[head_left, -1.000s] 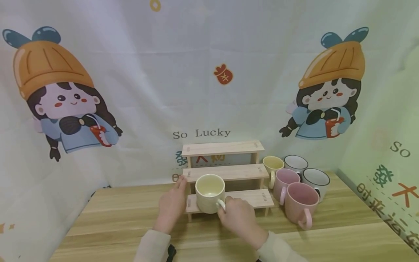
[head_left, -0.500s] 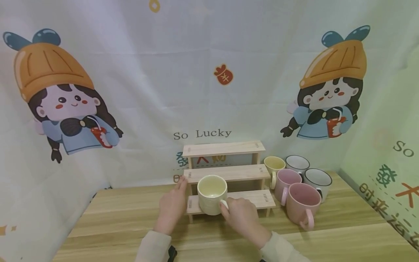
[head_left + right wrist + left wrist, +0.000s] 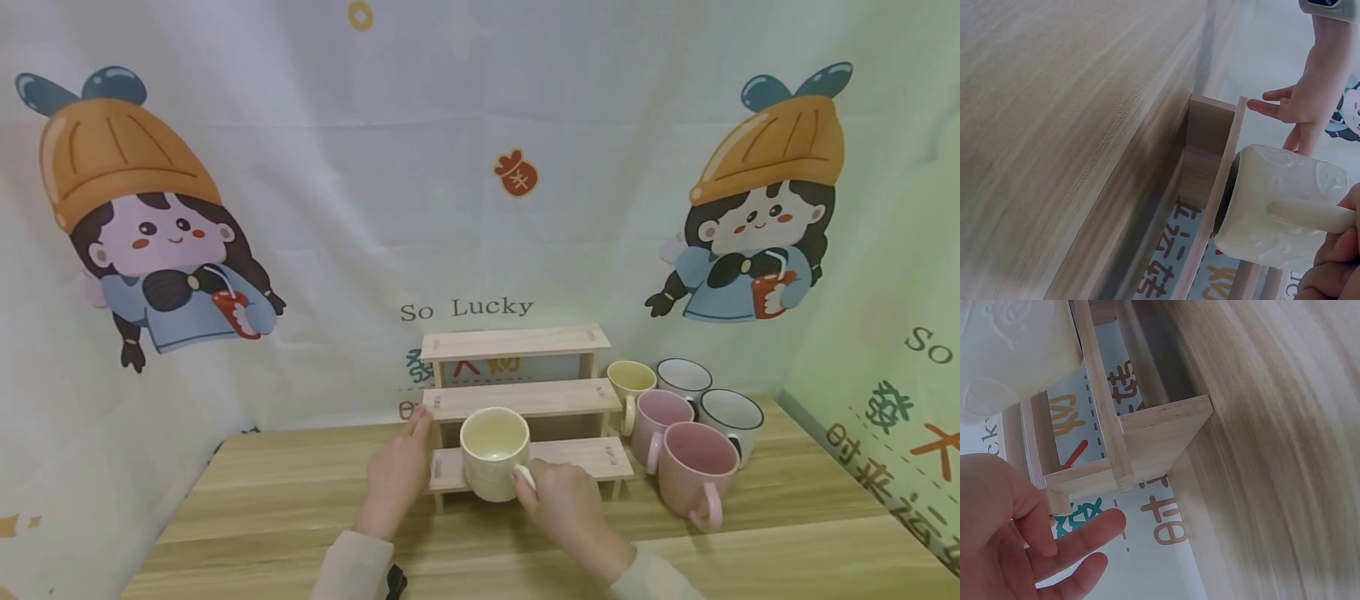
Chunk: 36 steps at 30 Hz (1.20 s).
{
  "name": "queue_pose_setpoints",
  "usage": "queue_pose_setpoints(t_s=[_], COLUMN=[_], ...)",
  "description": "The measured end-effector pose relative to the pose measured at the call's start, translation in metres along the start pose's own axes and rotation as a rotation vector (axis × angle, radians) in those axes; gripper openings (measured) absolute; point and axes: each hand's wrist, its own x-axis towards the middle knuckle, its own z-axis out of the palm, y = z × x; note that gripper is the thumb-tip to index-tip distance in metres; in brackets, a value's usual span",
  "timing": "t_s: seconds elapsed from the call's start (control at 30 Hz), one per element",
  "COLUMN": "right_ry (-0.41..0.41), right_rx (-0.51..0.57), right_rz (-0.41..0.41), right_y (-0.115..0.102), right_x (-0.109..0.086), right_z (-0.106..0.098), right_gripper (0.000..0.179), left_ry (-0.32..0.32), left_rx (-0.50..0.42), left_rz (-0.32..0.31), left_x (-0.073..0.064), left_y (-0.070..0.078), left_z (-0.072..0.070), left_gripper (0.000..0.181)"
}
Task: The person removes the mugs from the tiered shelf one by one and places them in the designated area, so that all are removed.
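Observation:
A pale cream mug [image 3: 495,458] with a raised pattern is at the front of a three-tier wooden shelf [image 3: 517,400]. My right hand [image 3: 566,504] grips its handle, with the fingers curled round it in the right wrist view. The mug's base [image 3: 1227,194] is close over the lowest board in that view, and its open top faces up. My left hand [image 3: 397,475] is at the shelf's left end, fingertips at the middle board's corner. In the left wrist view its fingers [image 3: 1088,540] are spread loosely beside the shelf's end.
Right of the shelf stands a group of mugs on the wooden table [image 3: 285,517]: a yellow mug [image 3: 632,379], two pink mugs, the nearer one [image 3: 693,475] in front, and two white mugs [image 3: 731,417] with dark rims. A printed cloth [image 3: 375,208] hangs behind.
The cream mug and my right hand have shifted slightly right and a little nearer along the lowest board. My left hand keeps its place at the shelf's end.

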Motion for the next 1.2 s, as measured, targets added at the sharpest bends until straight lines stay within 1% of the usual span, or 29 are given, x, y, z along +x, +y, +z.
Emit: queue_pose_setpoints(t_s=[0.1,0.27,0.43,0.57,0.67,0.83,0.9,1.07,1.1,1.2], right_ry=[0.024,0.058,0.082,0.145,0.171,0.146,0.155,0.218,0.223,0.216], right_rx=[-0.009,-0.029,-0.035,-0.047,-0.057,-0.076,-0.082,-0.077,-0.076,-0.080], right_rz=[-0.003,-0.020,-0.014,-0.038,-0.045,0.010,0.021,0.012,0.022,0.097], right_y=[0.001,0.007,0.013,0.019,0.024,0.031,0.035,0.046,0.048,0.052], right_x=[-0.002,-0.008,-0.013,-0.017,-0.020,-0.023,-0.025,-0.030,-0.031,-0.036], right_z=[-0.005,-0.011,-0.018,-0.023,-0.028,-0.040,-0.045,-0.057,-0.059,-0.064], right_gripper=[0.040,0.039,0.040,0.040,0.039,0.037,0.038,0.036,0.036,0.034], left_ry=[-0.009,0.010,0.013,0.010,0.003,0.016,0.019,0.018,0.018,0.026], left_rx=[-0.001,-0.008,-0.010,-0.001,0.003,-0.002,-0.002,0.003,0.003,-0.007], left_rz=[-0.002,0.012,0.019,0.019,0.017,0.022,0.024,0.028,0.030,0.025], left_x=[0.000,0.001,0.001,0.001,0.001,0.001,0.001,0.002,0.002,0.001], left_y=[0.001,0.000,-0.001,0.000,0.000,0.000,0.000,0.000,0.000,0.000], left_z=[-0.001,0.000,-0.002,-0.003,-0.002,-0.001,-0.001,-0.001,-0.001,0.001], left_gripper=[0.061,0.059,0.058,0.057,0.058,0.056,0.054,0.050,0.050,0.048])
